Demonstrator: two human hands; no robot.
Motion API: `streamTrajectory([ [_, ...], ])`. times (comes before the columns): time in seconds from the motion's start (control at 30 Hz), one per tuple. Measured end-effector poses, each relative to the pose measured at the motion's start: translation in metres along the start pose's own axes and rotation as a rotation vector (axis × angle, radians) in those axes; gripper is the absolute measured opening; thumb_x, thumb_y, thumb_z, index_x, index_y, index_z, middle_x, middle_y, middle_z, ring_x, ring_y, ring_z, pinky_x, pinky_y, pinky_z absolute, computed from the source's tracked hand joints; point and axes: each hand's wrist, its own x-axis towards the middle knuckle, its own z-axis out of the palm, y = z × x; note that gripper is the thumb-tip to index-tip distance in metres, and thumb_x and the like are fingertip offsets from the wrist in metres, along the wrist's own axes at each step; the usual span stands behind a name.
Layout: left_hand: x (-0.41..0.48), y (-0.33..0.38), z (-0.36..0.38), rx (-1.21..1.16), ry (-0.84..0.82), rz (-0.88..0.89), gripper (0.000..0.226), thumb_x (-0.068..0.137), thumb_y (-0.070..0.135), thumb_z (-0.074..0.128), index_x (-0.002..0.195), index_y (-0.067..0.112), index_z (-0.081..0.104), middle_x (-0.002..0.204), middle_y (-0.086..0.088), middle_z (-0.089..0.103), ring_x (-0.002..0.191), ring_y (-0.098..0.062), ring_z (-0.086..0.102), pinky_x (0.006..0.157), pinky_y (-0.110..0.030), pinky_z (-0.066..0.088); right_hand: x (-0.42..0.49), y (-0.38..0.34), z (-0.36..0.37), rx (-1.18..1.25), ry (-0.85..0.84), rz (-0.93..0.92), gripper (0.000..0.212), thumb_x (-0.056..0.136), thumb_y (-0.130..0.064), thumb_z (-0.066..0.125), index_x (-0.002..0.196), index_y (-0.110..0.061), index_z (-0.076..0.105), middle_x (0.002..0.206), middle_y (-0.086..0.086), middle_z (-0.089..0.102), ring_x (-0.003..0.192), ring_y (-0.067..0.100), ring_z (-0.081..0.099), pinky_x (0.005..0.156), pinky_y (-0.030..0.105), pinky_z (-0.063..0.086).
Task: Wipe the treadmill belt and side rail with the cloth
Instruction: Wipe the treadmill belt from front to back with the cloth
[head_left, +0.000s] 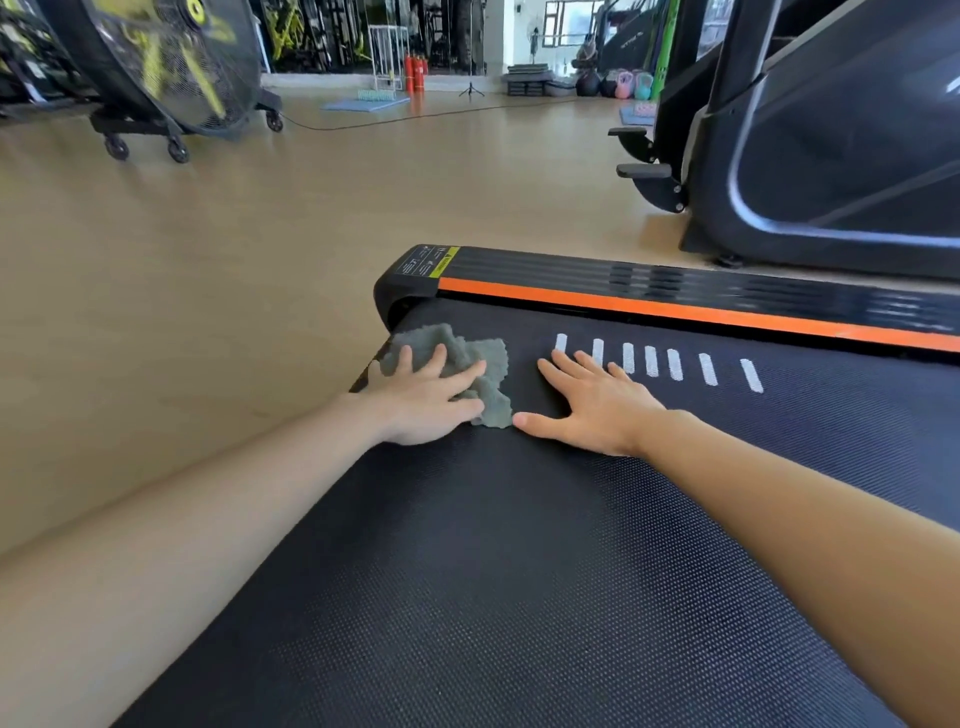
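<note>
Presses the left hand (428, 402) palm-down on a crumpled grey cloth (457, 345), fingers straight and spread across it, curled round nothing. Pins the cloth to the treadmill belt (519, 571) near the belt's end, just short of the rounded rail cap. Lays the right hand (597, 410) flat on bare belt at 3 o'clock from the cloth, fingers splayed and empty, thumb tip just beside the cloth's near corner. At 2 o'clock from that hand, a row of white dashes (675, 364) on the belt. Beyond them, the black side rail (623, 275) with its orange stripe. Further out across the wooden floor (208, 260): at 11 o'clock a large wheeled fan (156, 62); at 12 o'clock red fire extinguishers (415, 73); at 1 o'clock another black machine (831, 156).
</note>
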Motion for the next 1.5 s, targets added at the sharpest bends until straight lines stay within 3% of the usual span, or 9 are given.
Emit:
streamTrajectory([
  [0.13, -0.023, -0.008, 0.005, 0.118, -0.027, 0.205, 0.059, 0.096, 0.069, 0.016, 0.148, 0.06, -0.012, 0.163, 0.02, -0.017, 0.151, -0.02, -0.02, 0.122, -0.055, -0.004, -0.002, 0.007, -0.002, 0.013, -0.009, -0.037, 0.104, 0.078, -0.089, 0.03, 0.159, -0.028, 0.009, 0.167, -0.009, 0.001, 0.153, 0.015, -0.002, 0.124, 0.043, 0.003],
  [0.3, 0.029, -0.031, -0.008, -0.022, -0.013, -0.094, 0.076, 0.09, 0.077, 0.014, 0.153, 0.046, -0.018, 0.164, 0.012, -0.021, 0.151, -0.029, -0.021, 0.121, -0.057, -0.002, -0.009, 0.012, -0.011, 0.026, 0.045, -0.023, 0.095, 0.08, -0.085, 0.04, 0.155, -0.028, 0.025, 0.161, -0.015, 0.022, 0.148, 0.012, 0.018, 0.118, 0.039, 0.02],
  [0.5, 0.087, 0.01, -0.027, 0.028, 0.041, -0.229, 0.082, 0.092, 0.074, 0.008, 0.157, 0.029, -0.015, 0.166, -0.001, -0.019, 0.151, -0.035, -0.017, 0.121, -0.053, -0.009, -0.005, 0.015, 0.0, 0.068, 0.036, -0.01, 0.1, 0.078, -0.09, 0.032, 0.158, -0.032, 0.015, 0.165, -0.017, 0.007, 0.152, 0.009, 0.0, 0.123, 0.04, 0.006],
  [0.67, 0.073, 0.051, -0.016, 0.089, 0.054, 0.053, 0.07, 0.099, 0.061, 0.009, 0.155, 0.031, -0.02, 0.166, -0.001, -0.019, 0.151, -0.032, -0.02, 0.121, -0.05, -0.012, -0.009, 0.013, -0.007, 0.146, 0.026, -0.016, 0.098, 0.078, -0.085, 0.043, 0.158, -0.034, 0.017, 0.164, -0.017, 0.009, 0.153, 0.011, 0.002, 0.122, 0.04, 0.008],
  [0.8, 0.023, 0.043, -0.009, 0.056, -0.021, 0.246, 0.068, 0.102, 0.059, 0.014, 0.153, 0.034, -0.023, 0.165, 0.007, -0.017, 0.152, -0.021, -0.019, 0.123, -0.042, -0.008, -0.007, 0.022, -0.019, 0.367, 0.232, 0.102, 0.046, 0.081, -0.05, 0.064, 0.124, -0.034, 0.066, 0.125, -0.008, 0.066, 0.117, 0.019, 0.059, 0.098, 0.037, 0.049],
  [0.93, -0.004, 0.004, -0.017, -0.082, 0.017, 0.061, 0.066, 0.102, 0.059, 0.016, 0.157, 0.036, -0.012, 0.167, 0.002, -0.003, 0.154, -0.022, -0.005, 0.122, -0.042, 0.006, 0.004, -0.007, -0.023, 0.437, 0.643, -0.048, 0.015, 0.088, -0.016, 0.058, 0.094, -0.016, 0.071, 0.097, -0.005, 0.07, 0.088, 0.015, 0.062, 0.083, 0.033, 0.05],
  [1.07, 0.024, -0.02, -0.015, 0.062, 0.062, 0.072, 0.064, 0.104, 0.05, 0.014, 0.159, 0.022, -0.003, 0.168, -0.002, -0.002, 0.154, -0.023, -0.003, 0.125, -0.043, 0.004, 0.039, -0.057, -0.013, 0.323, 0.278, -0.365, 0.034, 0.1, -0.023, 0.05, 0.131, -0.014, 0.058, 0.136, 0.004, 0.058, 0.126, 0.021, 0.052, 0.106, 0.038, 0.042],
  [1.17, 0.056, -0.02, -0.02, 0.116, 0.057, 0.052, 0.064, 0.105, 0.046, 0.011, 0.159, 0.016, -0.005, 0.167, -0.002, -0.01, 0.154, -0.023, -0.006, 0.125, -0.042, 0.002, 0.071, -0.065, -0.002, 0.082, 0.078, -0.276, 0.05, 0.108, -0.029, 0.03, 0.152, -0.006, 0.03, 0.159, 0.013, 0.029, 0.148, 0.026, 0.025, 0.12, 0.037, 0.02],
  [1.5, 0.125, -0.016, -0.038, 0.041, 0.067, -0.011, 0.063, 0.106, 0.043, 0.012, 0.159, 0.015, -0.008, 0.167, -0.003, -0.015, 0.153, -0.025, -0.014, 0.124, -0.042, -0.004, 0.148, -0.035, -0.018, -0.004, -0.081, -0.134, 0.056, 0.108, -0.03, 0.019, 0.159, -0.017, 0.0, 0.167, 0.005, -0.005, 0.154, 0.02, -0.004, 0.125, 0.041, 0.004],
])
